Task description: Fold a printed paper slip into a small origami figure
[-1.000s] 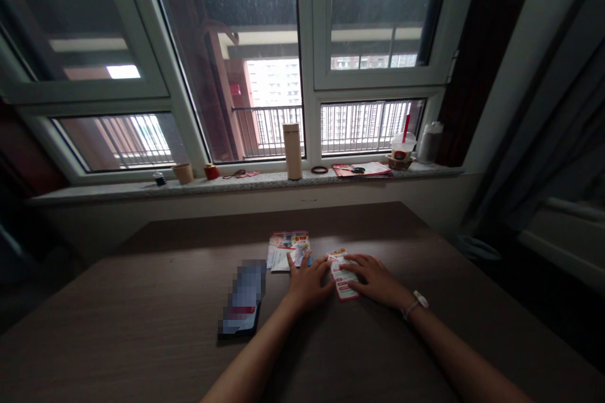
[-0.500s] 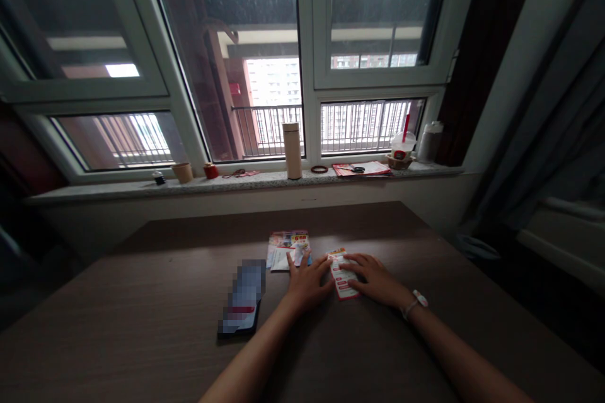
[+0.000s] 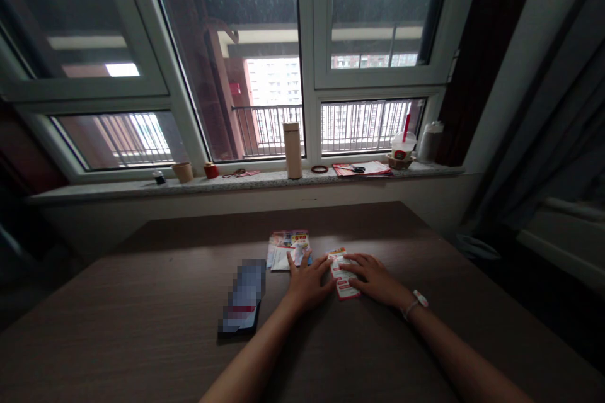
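A small red-and-white printed leaflet (image 3: 345, 274) lies on the brown table (image 3: 142, 289) between my two hands. My left hand (image 3: 309, 280) rests with its fingers spread, some over the colourful printed papers (image 3: 283, 249) and others at the leaflet's left edge. From the other side, my right hand (image 3: 375, 277) lies with outstretched fingers across the leaflet's right part. A bracelet (image 3: 416, 302) circles my right wrist. Left of my left hand is a phone (image 3: 243, 302), its screen pixelated.
Along the windowsill (image 3: 217, 184) stand a paper cup (image 3: 182, 172), a beige thermos (image 3: 292, 151), a bead bracelet (image 3: 319, 169), scissors (image 3: 357, 169) on red papers, a plastic drink cup (image 3: 401, 146) with a red straw, and a grey bottle (image 3: 429, 141).
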Demonstrator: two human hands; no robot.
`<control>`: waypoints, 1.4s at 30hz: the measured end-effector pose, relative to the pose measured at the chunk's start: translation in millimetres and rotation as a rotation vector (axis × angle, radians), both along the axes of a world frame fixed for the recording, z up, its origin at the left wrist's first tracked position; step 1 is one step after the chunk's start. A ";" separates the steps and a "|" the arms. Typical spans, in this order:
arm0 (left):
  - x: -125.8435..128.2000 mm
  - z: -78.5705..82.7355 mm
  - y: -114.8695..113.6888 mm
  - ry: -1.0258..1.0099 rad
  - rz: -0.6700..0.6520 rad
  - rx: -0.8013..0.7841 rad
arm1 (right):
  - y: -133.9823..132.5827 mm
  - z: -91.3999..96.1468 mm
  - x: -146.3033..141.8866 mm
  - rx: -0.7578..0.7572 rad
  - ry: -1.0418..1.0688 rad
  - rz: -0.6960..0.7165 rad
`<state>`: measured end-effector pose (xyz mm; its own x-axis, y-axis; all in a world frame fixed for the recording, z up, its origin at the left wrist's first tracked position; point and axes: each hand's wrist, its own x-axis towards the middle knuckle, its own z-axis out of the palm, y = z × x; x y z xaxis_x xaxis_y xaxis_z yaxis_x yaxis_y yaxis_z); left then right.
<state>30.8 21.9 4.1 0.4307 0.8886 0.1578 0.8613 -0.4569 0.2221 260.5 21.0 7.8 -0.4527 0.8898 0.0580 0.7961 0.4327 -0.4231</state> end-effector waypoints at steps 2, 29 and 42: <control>-0.1 -0.3 0.0 0.009 0.006 0.005 | 0.2 -0.7 -0.1 0.005 -0.003 -0.001; 0.0 3.2 -1.3 0.032 -0.008 -0.021 | 1.8 -5.9 -0.6 -0.041 -0.024 -0.012; -1.1 5.3 -1.0 0.014 -0.019 -0.038 | 4.2 -3.8 6.3 -0.127 0.137 -0.031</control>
<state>29.7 21.0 9.3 0.4494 0.8855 0.1180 0.8557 -0.4646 0.2276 266.7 25.2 3.9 -0.4208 0.9072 0.0036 0.7391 0.3451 -0.5785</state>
